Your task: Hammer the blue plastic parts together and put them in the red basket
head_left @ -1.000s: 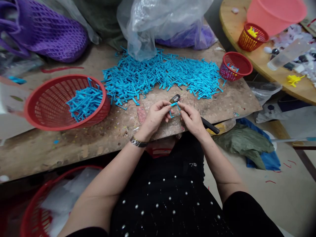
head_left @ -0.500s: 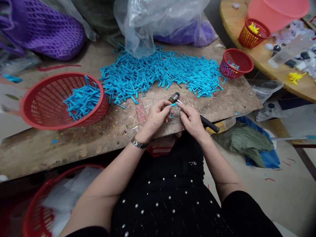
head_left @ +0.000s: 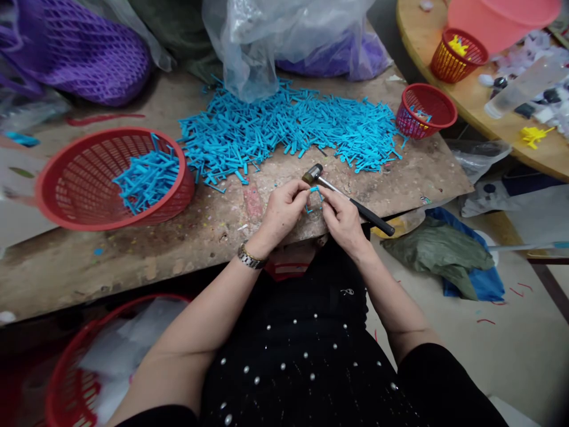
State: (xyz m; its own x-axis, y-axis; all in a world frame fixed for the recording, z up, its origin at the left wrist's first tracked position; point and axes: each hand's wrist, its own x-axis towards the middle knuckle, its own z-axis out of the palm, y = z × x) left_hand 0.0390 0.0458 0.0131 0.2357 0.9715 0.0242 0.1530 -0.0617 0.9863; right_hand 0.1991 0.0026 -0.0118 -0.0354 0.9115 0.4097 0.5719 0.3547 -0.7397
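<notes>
Between my two hands is a small blue plastic piece point(head_left: 314, 189), pinched at both ends by fingertips. My left hand point(head_left: 287, 207) has thumb and forefinger closed on its left end, and another thin blue bit shows below those fingers. At the other end, the fingers of my right hand point(head_left: 342, 216) are closed on it. Just beyond them lies a hammer point(head_left: 373, 219) with a black handle, its head pointing away to the left. A wide heap of blue plastic pieces point(head_left: 284, 127) spreads over the worktable behind the hammer.
On the worn wooden worktable point(head_left: 178, 255), a large red basket point(head_left: 71, 178) at left holds more blue pieces. A smaller red basket point(head_left: 433, 110) stands at the right corner. Plastic bags point(head_left: 253, 53) slump behind the heap. A round table point(head_left: 413, 35) is at far right.
Both hands keep their pinch on the blue piece, with only slight finger movement. The view has shifted a little; the hammer shows slightly more clearly.
</notes>
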